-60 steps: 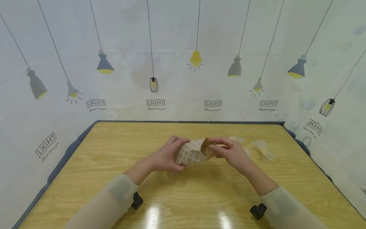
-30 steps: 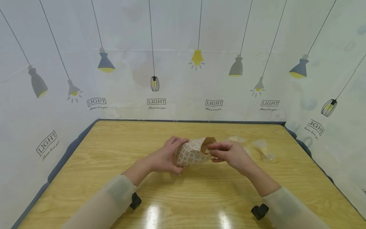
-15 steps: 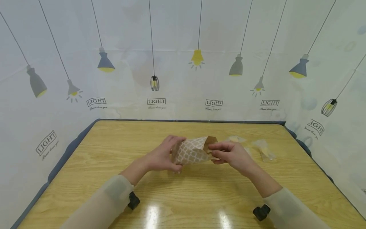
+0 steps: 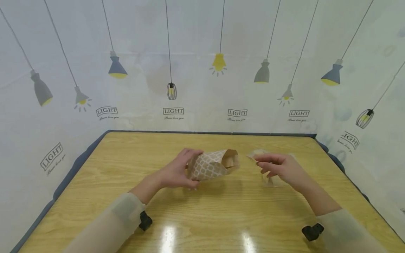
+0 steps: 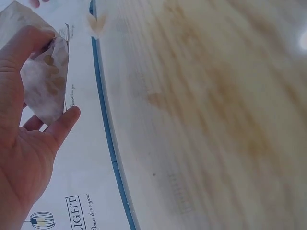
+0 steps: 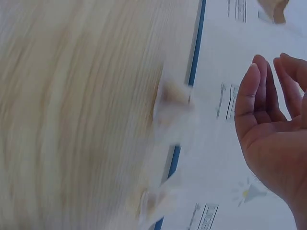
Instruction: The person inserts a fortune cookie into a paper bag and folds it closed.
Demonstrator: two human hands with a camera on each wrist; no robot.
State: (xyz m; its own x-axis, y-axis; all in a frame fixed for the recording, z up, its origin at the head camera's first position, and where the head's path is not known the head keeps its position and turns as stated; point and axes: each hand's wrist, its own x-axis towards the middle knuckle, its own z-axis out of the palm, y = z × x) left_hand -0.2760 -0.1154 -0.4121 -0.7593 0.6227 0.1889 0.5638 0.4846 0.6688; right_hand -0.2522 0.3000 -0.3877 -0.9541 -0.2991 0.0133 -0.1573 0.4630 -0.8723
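paper bag (image 4: 209,166), mouth facing right, gripped in the left hand (image 4: 175,172) — right hand (image 4: 286,171) with thumb and fingers apart, near clear packets (image 4: 257,152) on a table (image 4: 205,214).

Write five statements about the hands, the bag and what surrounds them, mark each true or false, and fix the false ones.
1. The left hand grips the lattice-patterned paper bag. True.
2. The bag's mouth is folded shut. False: it gapes open, toward the right hand.
3. The right hand touches the bag. False: a gap separates them in the head view.
4. A translucent packet lies near the right hand on the wood-grain table. True.
5. The hanging lamps printed on the backdrop all have yellow shades. False: others have blue or grey shades.
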